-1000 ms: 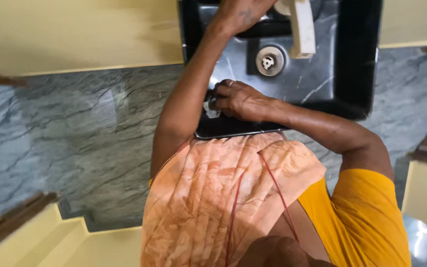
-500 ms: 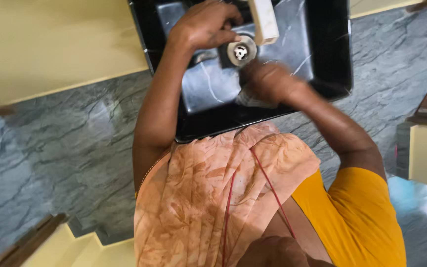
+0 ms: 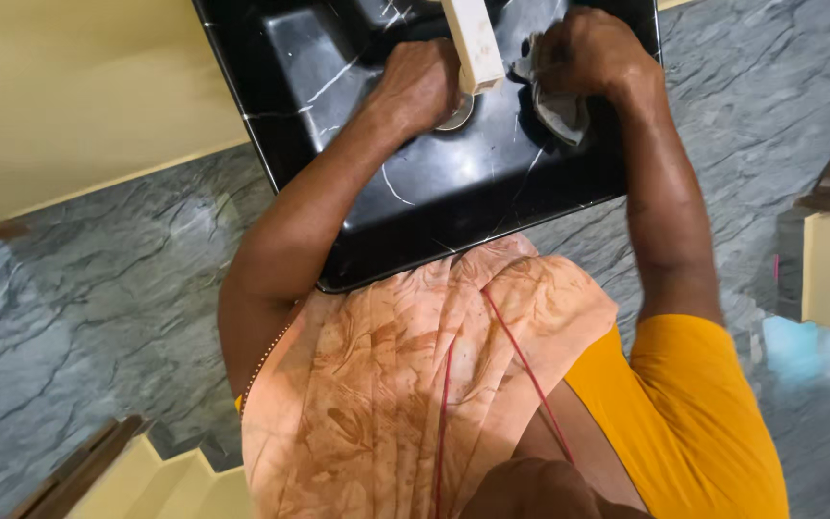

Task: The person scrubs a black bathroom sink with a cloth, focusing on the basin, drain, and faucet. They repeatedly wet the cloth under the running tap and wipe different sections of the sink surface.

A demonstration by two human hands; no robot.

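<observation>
Head view, looking straight down: one black rectangular basin with white marble veining (image 3: pixel 434 197), two hands inside it, one cloth, one spout and one drain.

The basin holds little besides the hands. At its middle sits the round metal drain (image 3: pixel 457 115), mostly covered by the left hand (image 3: pixel 417 85), which is curled into a loose fist with the knuckles down against the basin floor; whether it grips anything I cannot tell. The cream-coloured flat tap spout (image 3: pixel 472 43) reaches over the bowl between the two hands, just beside the left one. The right hand (image 3: pixel 588 53) is clenched around the crumpled grey wet cloth (image 3: pixel 557 108), pressing it to the inner right wall of the basin, near the far corner; a fold of the cloth hangs below the fingers.

The basin stands over a grey veined stone floor (image 3: pixel 98 288), with a pale yellow wall (image 3: pixel 69 86) on the left.
</observation>
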